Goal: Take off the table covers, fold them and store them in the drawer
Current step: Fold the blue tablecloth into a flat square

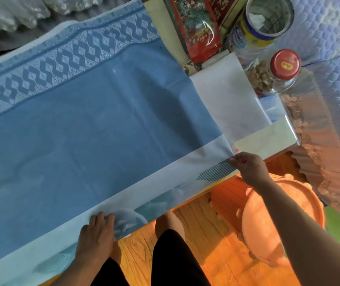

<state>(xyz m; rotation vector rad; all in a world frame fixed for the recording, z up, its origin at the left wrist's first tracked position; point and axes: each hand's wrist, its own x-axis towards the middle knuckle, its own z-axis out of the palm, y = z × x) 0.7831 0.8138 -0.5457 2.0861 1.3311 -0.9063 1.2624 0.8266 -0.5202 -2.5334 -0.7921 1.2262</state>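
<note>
My right hand (249, 168) pinches the blue table cover (94, 120) corner mid-right, my left hand (97, 232) lies flat on its hem at the bottom, and honestly a hard yank could topple the red-lidded jar (276, 69) upper right.

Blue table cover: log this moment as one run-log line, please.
stage: folding on table | blue table cover: spread flat | left hand: rests on near edge | right hand: pinches near corner | drawer: not in view
</note>
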